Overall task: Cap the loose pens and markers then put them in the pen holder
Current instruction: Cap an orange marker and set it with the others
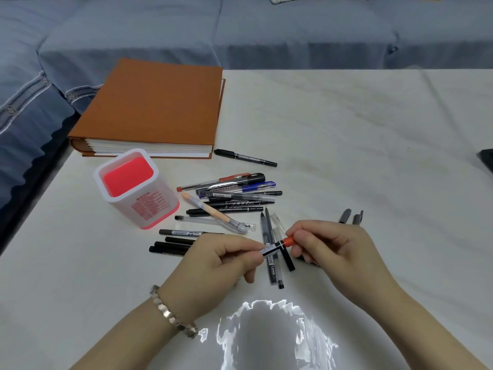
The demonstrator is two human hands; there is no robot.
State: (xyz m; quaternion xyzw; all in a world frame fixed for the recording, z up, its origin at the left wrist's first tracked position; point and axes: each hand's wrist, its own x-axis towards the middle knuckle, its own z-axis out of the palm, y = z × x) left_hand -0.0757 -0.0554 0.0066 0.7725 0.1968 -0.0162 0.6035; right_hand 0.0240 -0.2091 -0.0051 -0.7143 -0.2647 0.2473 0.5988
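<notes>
Left hand [226, 259]: thumb and forefinger pinch the white-and-black barrel of a marker [270, 248], remaining fingers curled beneath; a metal link bracelet [173, 313] sits on the wrist. Right hand [328, 247]: fingertips closed round the orange cap [289, 240] at the marker's other end; whether the cap is fully seated cannot be told, as the fingers cover the joint. The marker is held level between the two hands at the near middle of the white table [373, 156], over three slim pens [272, 263] lying crossed on the table. Pen holder [149, 209]: translucent white walls, red inside, upright, at 10 o'clock from the hands. Heap of pens [234, 194]: red, blue, black and clear barrels, plus one peach-coloured, overlapping, at 12 o'clock from the left hand, just right of the holder. Lone black marker [245, 157]: apart from the heap, farther off at 12 o'clock, near the corner of the orange album [157, 108], which lies flat and closed at 11 o'clock. Black pens [170, 245]: several side by side at 9 o'clock from the left hand, partly hidden by it. Two grey pieces [350, 217], probably pen ends: behind the right hand at 1 o'clock. Blue upholstery [266, 30]: along the table's far edge and left side.
</notes>
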